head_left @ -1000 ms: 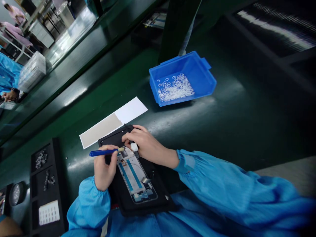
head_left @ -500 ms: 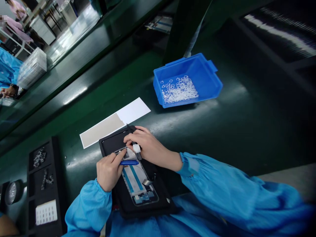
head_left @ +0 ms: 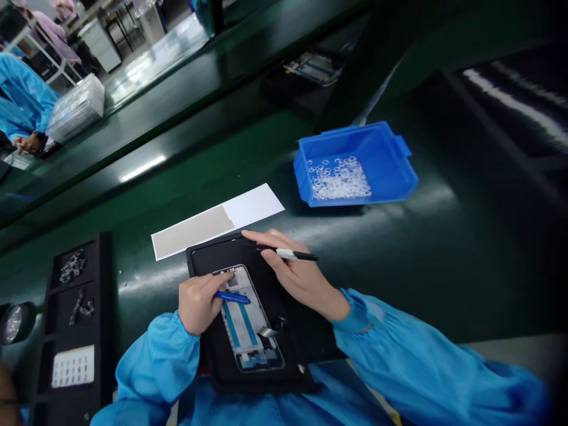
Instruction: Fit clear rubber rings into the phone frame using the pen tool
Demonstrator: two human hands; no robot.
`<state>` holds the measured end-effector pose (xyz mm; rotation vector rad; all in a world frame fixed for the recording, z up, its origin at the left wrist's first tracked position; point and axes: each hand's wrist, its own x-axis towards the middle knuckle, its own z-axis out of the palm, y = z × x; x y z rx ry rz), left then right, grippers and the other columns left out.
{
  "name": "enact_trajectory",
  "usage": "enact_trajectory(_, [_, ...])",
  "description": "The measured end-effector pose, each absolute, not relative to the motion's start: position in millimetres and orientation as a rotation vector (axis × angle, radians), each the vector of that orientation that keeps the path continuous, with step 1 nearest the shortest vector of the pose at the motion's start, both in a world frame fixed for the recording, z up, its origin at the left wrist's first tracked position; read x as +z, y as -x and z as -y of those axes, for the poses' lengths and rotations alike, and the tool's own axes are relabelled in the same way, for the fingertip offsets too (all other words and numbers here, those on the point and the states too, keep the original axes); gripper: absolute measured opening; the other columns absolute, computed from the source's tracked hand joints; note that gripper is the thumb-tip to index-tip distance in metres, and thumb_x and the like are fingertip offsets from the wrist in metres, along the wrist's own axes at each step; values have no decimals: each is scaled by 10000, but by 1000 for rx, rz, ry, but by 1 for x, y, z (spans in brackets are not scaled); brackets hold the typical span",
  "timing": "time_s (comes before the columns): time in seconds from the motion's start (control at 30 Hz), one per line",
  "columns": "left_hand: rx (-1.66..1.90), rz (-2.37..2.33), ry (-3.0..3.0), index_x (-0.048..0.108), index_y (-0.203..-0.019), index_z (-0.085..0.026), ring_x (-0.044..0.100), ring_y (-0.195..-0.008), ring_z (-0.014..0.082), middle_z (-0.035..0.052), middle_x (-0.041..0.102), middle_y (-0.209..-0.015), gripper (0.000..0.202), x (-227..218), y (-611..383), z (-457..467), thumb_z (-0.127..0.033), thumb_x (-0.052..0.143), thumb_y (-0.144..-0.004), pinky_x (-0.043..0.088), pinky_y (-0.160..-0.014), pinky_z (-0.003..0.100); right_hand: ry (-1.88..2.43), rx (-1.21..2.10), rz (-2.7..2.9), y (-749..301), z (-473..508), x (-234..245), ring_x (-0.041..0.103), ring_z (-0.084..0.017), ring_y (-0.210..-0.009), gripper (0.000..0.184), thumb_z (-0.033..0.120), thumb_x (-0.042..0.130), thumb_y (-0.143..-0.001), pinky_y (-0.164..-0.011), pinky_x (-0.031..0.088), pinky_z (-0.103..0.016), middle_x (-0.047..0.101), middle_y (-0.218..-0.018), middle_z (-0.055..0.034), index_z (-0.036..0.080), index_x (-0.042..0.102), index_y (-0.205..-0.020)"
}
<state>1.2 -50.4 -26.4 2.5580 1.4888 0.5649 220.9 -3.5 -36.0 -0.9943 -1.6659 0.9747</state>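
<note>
A phone frame (head_left: 248, 340) with two blue strips lies in a black tray (head_left: 213, 251) in front of me. My left hand (head_left: 198, 305) is closed round a blue pen-shaped tool (head_left: 233, 297), and its index fingertip rests on the upper part of the frame. Above the tray's right side, my right hand (head_left: 302, 275) grips dark tweezers (head_left: 288, 254) with a white band, held nearly level between thumb and fingers. The tweezers' tips are too blurred to make out. A silvery flex strip (head_left: 267, 332) lies across the frame's right edge.
Behind the tray lies a white and beige card (head_left: 195, 232). A blue bin (head_left: 388, 177) of small white frames stands right of it. A black compartment tray (head_left: 105, 296) with small parts is at left. Across the bench, another person's hand (head_left: 29, 144) is by stacked clear trays (head_left: 80, 109).
My right hand has moved right, away from the phone frame, and the tweezers have swung from steep to nearly level. The left hand stays on the frame. The whole view has shifted slightly.
</note>
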Motion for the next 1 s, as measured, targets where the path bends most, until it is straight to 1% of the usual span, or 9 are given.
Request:
enact_trajectory(0.07, [764, -1448, -2571, 686, -1012, -180, 631, -565, 116, -13, 675, -653, 265, -32, 2, 53, -104, 449, -919, 447, -558, 230, 1012, 1091, 1656, -223, 6, -35, 625, -195, -715, 330, 414, 427, -1037, -607, 505, -302, 651, -858, -53, 231, 676, -1154])
enact_trajectory(0.1, [809, -1431, -2585, 684, -987, -168, 613, -539, 113, -17, 661, -624, 249, -34, 3, 55, -107, 451, -922, 431, -540, 235, 1017, 1148, 1671, -223, 7, -35, 630, -192, -704, 325, 421, 441, -1031, -589, 507, -296, 658, -856, -50, 231, 687, -1127])
enact_trajectory(0.17, [837, -1398, -2612, 677, -954, -158, 590, -509, 107, -24, 645, -592, 224, -36, 4, 56, -111, 459, -924, 406, -515, 241, 1040, 1206, 1703, -222, 9, -37, 650, -198, -715, 302, 429, 478, -1012, -596, 523, -300, 686, -870, -47, 233, 700, -1072])
enact_trajectory(0.23, [845, -1385, -2619, 672, -933, -160, 578, -498, 103, -26, 647, -587, 214, -37, 4, 56, -118, 462, -929, 395, -508, 244, 1099, 1174, 1717, -221, 11, -39, 661, -204, -714, 272, 433, 519, -987, -604, 530, -305, 705, -884, -47, 228, 697, -1009])
enact_trajectory(0.4, [875, -1392, -2598, 670, -926, -160, 569, -493, 104, -27, 649, -588, 218, -38, 3, 55, -117, 457, -934, 388, -510, 250, 1214, 996, 1739, -219, 17, -42, 563, -153, -501, 260, 449, 589, -945, -481, 447, -275, 647, -674, -5, 215, 649, -850])
enact_trajectory(0.53, [880, -1391, -2586, 673, -925, -156, 564, -490, 104, -23, 651, -591, 223, -38, 3, 55, -111, 455, -930, 385, -514, 247, 1187, 971, 1790, -217, 18, -45, 566, -150, -498, 305, 472, 563, -964, -482, 434, -279, 661, -697, -13, 211, 637, -825])
enact_trajectory(0.63, [883, -1387, -2582, 676, -925, -151, 570, -495, 104, -19, 654, -593, 225, -38, 3, 54, -102, 457, -923, 387, -519, 244, 1171, 963, 1801, -215, 18, -46, 603, -163, -542, 292, 452, 553, -976, -489, 440, -279, 674, -725, -17, 213, 629, -827])
enact_trajectory(0.73, [872, -1391, -2580, 677, -924, -155, 575, -498, 102, -17, 661, -603, 223, -38, 3, 54, -99, 462, -920, 390, -522, 242, 1136, 954, 1809, -213, 18, -45, 648, -181, -623, 264, 415, 546, -985, -538, 474, -278, 674, -740, -14, 216, 622, -831])
enact_trajectory(1.0, [861, -1406, -2582, 677, -920, -156, 577, -497, 105, -14, 658, -602, 218, -38, 2, 54, -100, 467, -912, 398, -513, 240, 1119, 968, 1835, -213, 18, -44, 654, -187, -658, 263, 396, 522, -996, -571, 488, -291, 664, -739, -15, 219, 613, -824])
